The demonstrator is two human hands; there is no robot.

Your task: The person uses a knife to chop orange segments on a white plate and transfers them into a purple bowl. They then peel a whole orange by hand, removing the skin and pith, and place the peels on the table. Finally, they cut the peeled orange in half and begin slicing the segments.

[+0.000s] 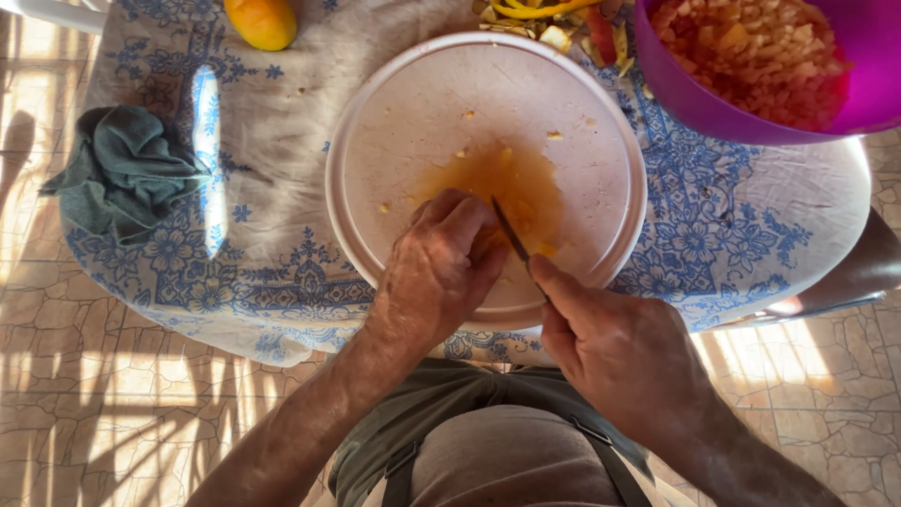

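Cutting a fruit piece on the round white board [394,141], centre frame.
Right hand [624,352] fingers closed around knife [511,235]; left hand [441,268] curled over orange fruit piece [488,246], mostly hidden. Advisable: fingertips tucked clear of blade. Purple bowl [694,94] upper right.

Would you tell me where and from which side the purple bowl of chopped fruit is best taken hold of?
Probably by the rim of the purple bowl, on the near side facing the round white board. That edge is bare and within view; the far side is out of frame, and the bowl looks nearly full, so two hands seem wiser.
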